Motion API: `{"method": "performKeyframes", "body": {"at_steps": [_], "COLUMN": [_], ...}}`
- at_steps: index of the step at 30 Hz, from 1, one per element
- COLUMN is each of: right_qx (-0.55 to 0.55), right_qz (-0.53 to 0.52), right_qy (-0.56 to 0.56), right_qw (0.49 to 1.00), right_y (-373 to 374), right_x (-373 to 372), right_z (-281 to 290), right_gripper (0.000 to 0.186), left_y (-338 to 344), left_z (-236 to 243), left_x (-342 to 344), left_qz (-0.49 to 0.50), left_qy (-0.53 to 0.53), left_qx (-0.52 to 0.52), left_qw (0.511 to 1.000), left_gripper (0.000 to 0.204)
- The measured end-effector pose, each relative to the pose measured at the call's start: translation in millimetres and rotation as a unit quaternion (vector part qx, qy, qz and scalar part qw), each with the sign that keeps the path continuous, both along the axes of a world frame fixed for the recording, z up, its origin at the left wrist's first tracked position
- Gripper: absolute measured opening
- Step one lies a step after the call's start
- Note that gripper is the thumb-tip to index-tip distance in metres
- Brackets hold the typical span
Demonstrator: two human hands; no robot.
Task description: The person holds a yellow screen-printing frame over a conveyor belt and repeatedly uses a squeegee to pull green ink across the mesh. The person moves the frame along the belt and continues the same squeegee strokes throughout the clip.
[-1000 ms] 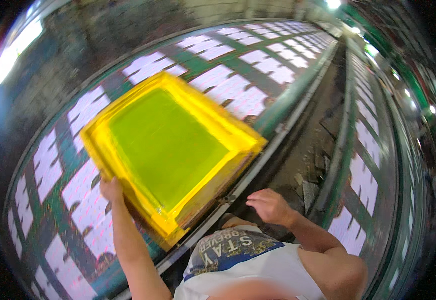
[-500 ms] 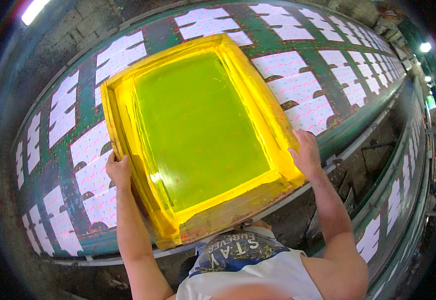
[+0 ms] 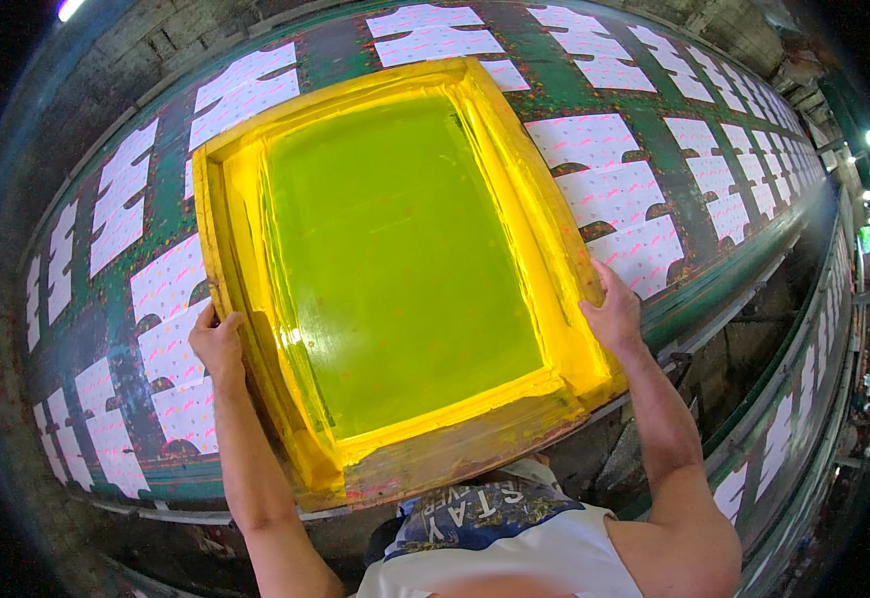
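Note:
A large screen-printing frame (image 3: 405, 259) with a green mesh and yellow, paint-coated wooden sides spans the middle of the view. It is slightly turned over the long table. My left hand (image 3: 218, 345) grips its left side, thumb toward the rail and the other fingers partly hidden at its outer edge. My right hand (image 3: 612, 311) holds the right side near the near right corner, its fingers wrapped along the outer edge. Yellow ink lies thick along both inner sides. Beneath and around the frame, white printed fabric pieces (image 3: 616, 189) lie in rows on the table.
The dark green table (image 3: 340, 52) runs away to the far right, with a rail (image 3: 719, 309) along its near edge. A second table with white pieces (image 3: 774, 444) stands to the right, beyond a gap. A concrete wall (image 3: 171, 45) is behind on the left.
The frame looks slightly larger and nearer, still gripped by both my hands. The surrounding view has turned a little clockwise.

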State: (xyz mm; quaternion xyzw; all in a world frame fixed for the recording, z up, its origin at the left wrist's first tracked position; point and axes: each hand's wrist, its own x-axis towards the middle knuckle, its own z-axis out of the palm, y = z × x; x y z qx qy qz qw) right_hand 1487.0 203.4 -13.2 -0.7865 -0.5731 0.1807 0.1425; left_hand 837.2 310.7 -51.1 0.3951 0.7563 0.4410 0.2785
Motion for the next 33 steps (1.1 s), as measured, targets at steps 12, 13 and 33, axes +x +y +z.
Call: {"method": "performKeyframes", "body": {"at_steps": [12,13,33], "right_qx": [-0.011,-0.017,0.062], "right_qz": [-0.015,-0.019,0.542], "right_qy": [0.026,0.019,-0.002], "right_qw": [0.999,1.0,0.838], "right_y": [-0.8,0.7,-108.3], "right_x": [-6.8,-6.6,-179.0], "right_z": [7.7,7.9,91.4], "right_gripper": [0.087,0.087,0.04], "left_y": [-4.6,-4.4,2.6], "left_z": [7.5,5.7,-7.9], "left_x": [1.1,1.1,-1.9], "left_qz": [-0.008,-0.01,-0.015], "left_qy": [0.007,0.022,0.067], "left_qx": [-0.011,0.001,0.014], "left_qw": [1.0,1.0,0.998], "left_gripper": [0.042,0.041,0.035]}}
